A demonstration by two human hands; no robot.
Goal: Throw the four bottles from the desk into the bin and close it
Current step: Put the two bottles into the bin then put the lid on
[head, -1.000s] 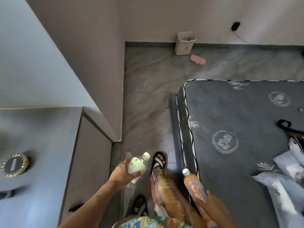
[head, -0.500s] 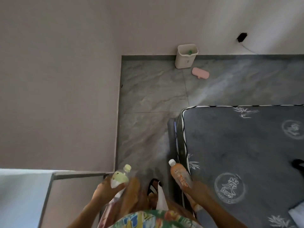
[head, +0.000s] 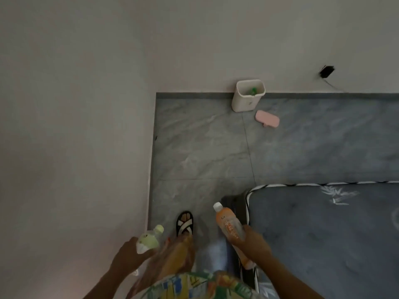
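My left hand grips a clear bottle with a pale green label and cap, held low by the wall on the left. My right hand holds an orange drink bottle with a white cap, its neck pointing forward. Far ahead, the white bin stands open against the back wall, with a green bottle showing inside it. A pink lid lies flat on the floor just right of the bin.
A grey mattress with a striped edge fills the lower right. A plain wall runs along the left. Grey tiled floor stretches between them to the bin. My sandalled foot is forward on the tiles.
I have walked forward past the desk, which has dropped out of view. The bin and pink lid appear closer and lower in the frame. Both hands still hold their bottles.
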